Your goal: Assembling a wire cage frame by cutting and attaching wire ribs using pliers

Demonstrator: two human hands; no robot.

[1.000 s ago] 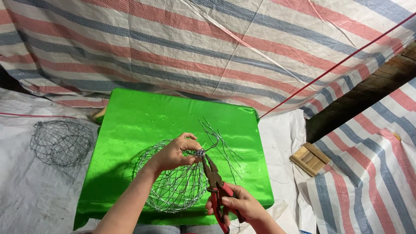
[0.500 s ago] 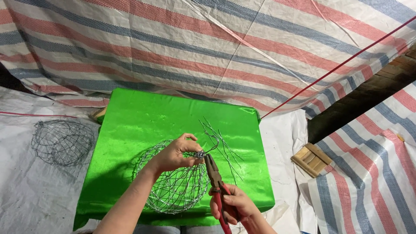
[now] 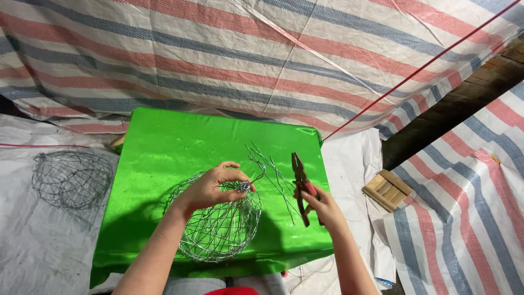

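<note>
A round wire mesh basket (image 3: 218,229) lies on a bright green sheet (image 3: 164,158) in the head view. My left hand (image 3: 215,186) grips the basket's rim near a twisted wire knot (image 3: 244,187). Loose wire ends (image 3: 270,166) stick up and to the right of the knot. My right hand (image 3: 322,207) holds red-handled pliers (image 3: 300,183) upright, jaws pointing up, lifted clear of the basket and to its right.
A second wire basket (image 3: 71,177) sits on the white sheet at the left. A small wooden block piece (image 3: 386,189) lies to the right. Striped tarpaulin (image 3: 245,60) hangs behind, and a red cord (image 3: 426,65) runs diagonally at the upper right.
The pliers were at the wire knot with jaws on it. My right hand has pulled them away to the right and raised them. My left hand stays on the rim.
</note>
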